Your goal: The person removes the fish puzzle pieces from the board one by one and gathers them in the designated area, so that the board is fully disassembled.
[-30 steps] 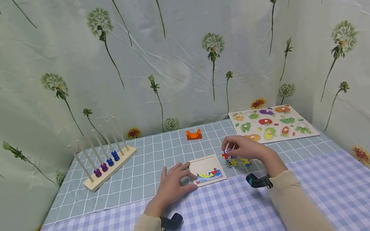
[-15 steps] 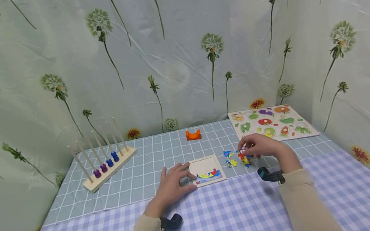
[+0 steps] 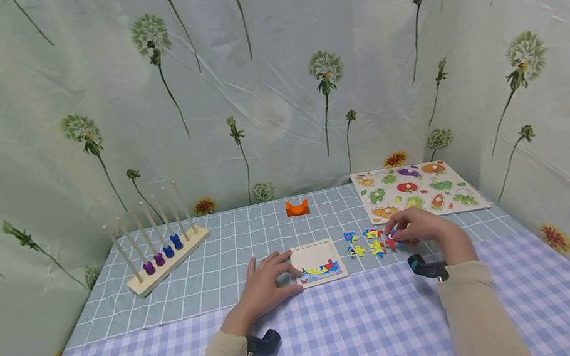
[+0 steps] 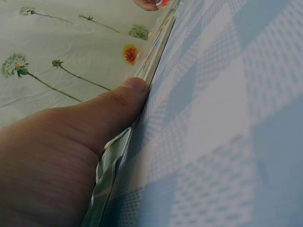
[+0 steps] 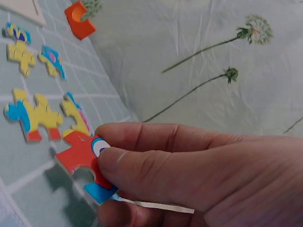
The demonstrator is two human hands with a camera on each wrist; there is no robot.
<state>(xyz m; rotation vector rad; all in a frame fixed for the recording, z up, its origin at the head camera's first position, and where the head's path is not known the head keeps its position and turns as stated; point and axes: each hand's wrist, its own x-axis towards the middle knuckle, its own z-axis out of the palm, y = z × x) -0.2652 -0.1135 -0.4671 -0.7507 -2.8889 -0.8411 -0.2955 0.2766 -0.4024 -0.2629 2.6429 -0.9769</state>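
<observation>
My right hand (image 3: 415, 225) pinches a red jigsaw piece (image 5: 81, 153) with a printed eye and a blue corner. It is tilted just over the cloth. Several loose pieces lie to its left, among them a yellow, blue and red one (image 5: 38, 115) and a small yellow one (image 5: 21, 56). My left hand (image 3: 266, 281) rests at the left side of a wooden puzzle tray (image 3: 342, 257), fingertips on the rim. Its straight thumb (image 4: 120, 101) touches the tray's near edge. Joined pieces (image 3: 321, 271) fill the tray's near part; bare wood shows behind them.
A wooden peg stand (image 3: 177, 264) with purple and blue beads is at the left. An orange notched block (image 3: 297, 208) stands at the back. Behind my right hand lies a vegetable picture board (image 3: 460, 182). A flowered curtain (image 3: 267, 79) closes off the back.
My right hand has moved rightward with the red piece, past the loose pieces, and lowered it beside them. More loose pieces are now uncovered. The left hand and tray have stayed put.
</observation>
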